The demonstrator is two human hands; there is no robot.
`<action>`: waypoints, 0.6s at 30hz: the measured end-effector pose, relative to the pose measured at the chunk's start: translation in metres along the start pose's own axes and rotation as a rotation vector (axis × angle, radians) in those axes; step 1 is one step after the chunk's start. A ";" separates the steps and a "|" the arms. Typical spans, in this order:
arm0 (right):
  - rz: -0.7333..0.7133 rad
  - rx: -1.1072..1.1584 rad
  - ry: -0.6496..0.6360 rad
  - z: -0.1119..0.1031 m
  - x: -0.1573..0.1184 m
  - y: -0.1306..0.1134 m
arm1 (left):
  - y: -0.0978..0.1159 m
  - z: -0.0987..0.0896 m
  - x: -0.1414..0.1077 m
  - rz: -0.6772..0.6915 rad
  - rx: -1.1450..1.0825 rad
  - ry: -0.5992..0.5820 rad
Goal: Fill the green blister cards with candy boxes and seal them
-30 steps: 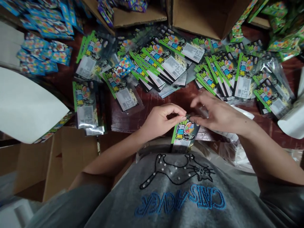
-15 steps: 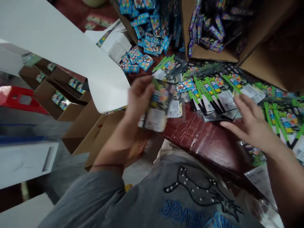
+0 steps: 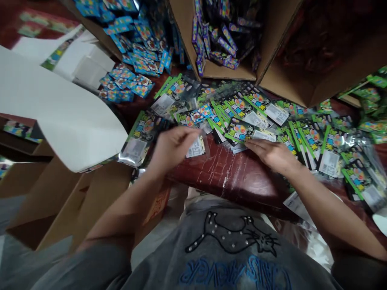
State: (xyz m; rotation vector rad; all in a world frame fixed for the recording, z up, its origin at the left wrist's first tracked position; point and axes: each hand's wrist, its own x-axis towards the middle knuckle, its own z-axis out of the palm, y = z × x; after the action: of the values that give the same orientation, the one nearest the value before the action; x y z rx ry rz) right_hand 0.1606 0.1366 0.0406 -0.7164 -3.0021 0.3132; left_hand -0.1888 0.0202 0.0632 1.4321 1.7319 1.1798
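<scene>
My left hand (image 3: pixel 173 147) is curled with thumb and fingertips together, over a clear packet with a white label (image 3: pixel 196 147). Whether anything is between its fingertips I cannot make out. Beside its wrist, a black-and-green printed packet (image 3: pixel 137 139) lies at the table's left edge. My right hand (image 3: pixel 272 155) has its fingers together along the lower edge of another black-and-green packet (image 3: pixel 242 131), gripping it above a fanned pile of similar packets (image 3: pixel 232 106). A small blue sachet (image 3: pixel 201 114) lies on the packets between my hands.
Behind the packets stand cardboard boxes, one with blue sachets (image 3: pixel 145 36), one with purple sachets (image 3: pixel 225 40). Loose blue sachets (image 3: pixel 123 82) lie on the dark red table (image 3: pixel 223 169). A white sheet (image 3: pixel 75 121) and open cartons (image 3: pixel 99 197) are at left. More packets (image 3: pixel 329 161) spread right.
The view has shifted right. The packet my left hand held now lies at the table's left edge, and that hand has moved right. My right hand has gone from spread fingers to gripping a packet.
</scene>
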 end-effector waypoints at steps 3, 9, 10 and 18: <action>0.165 -0.058 0.071 0.001 -0.011 -0.002 | 0.013 0.068 -0.009 -0.030 -0.126 -0.265; 0.508 -0.117 0.021 -0.004 -0.002 0.005 | 0.015 0.121 -0.025 -0.105 -0.264 -0.547; 0.534 -0.110 0.007 -0.005 0.000 0.007 | 0.014 0.120 -0.028 -0.113 -0.251 -0.562; 0.366 -0.039 -0.241 -0.021 0.006 0.028 | 0.014 0.112 -0.026 -0.120 -0.255 -0.472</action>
State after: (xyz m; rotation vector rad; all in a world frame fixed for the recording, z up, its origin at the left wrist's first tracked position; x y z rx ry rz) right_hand 0.1697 0.1675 0.0551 -1.3260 -3.0864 0.3781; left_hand -0.0797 0.0243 0.0250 1.3019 1.2733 0.8728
